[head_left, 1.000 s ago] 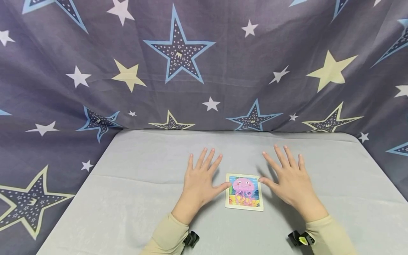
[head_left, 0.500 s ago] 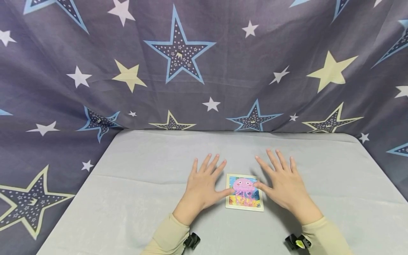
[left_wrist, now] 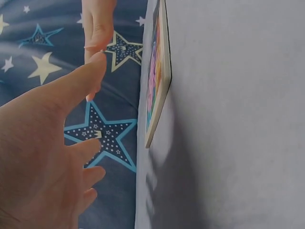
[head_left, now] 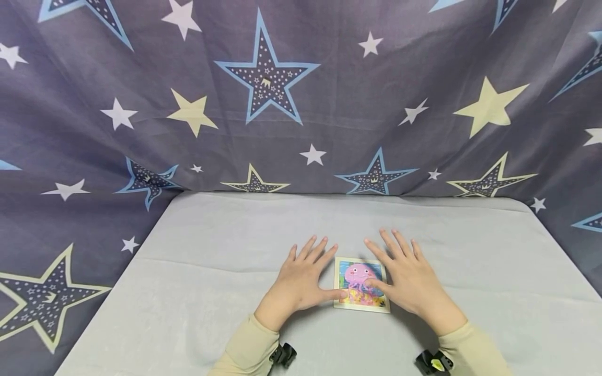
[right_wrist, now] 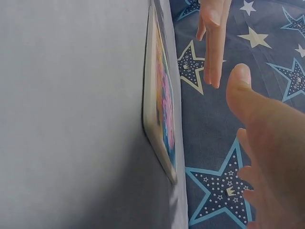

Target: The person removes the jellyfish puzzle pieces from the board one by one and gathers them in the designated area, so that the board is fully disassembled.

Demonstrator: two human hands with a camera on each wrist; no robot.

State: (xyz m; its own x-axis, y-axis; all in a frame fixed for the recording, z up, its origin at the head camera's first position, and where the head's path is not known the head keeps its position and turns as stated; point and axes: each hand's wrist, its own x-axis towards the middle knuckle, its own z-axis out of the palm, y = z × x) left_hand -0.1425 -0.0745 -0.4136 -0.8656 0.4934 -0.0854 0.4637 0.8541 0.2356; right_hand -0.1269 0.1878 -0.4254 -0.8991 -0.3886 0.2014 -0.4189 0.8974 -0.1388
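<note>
A small, nearly square jigsaw puzzle [head_left: 359, 274] with a cream frame lies flat on the table, its picture a pink jellyfish over a yellow seabed. Above its left edge hovers my left hand [head_left: 298, 282], fingers spread and thumb over the frame. On the other side my right hand [head_left: 414, 279] has its fingers spread as well, the thumb reaching over the picture's right part. In both wrist views the puzzle [left_wrist: 158, 71] [right_wrist: 159, 95] is seen edge-on, with a gap between it and each hand. Neither hand holds anything.
Pale grey cloth covers the table [head_left: 197, 303]. Behind it and at the sides hangs a dark grey curtain [head_left: 329, 94] printed with stars. Each wrist wears a small black camera mount [head_left: 284, 355].
Both hands have moved inward and a little nearer the body, the right one farther to the left, so the thumbs now lie over the puzzle. The puzzle stays in place.
</note>
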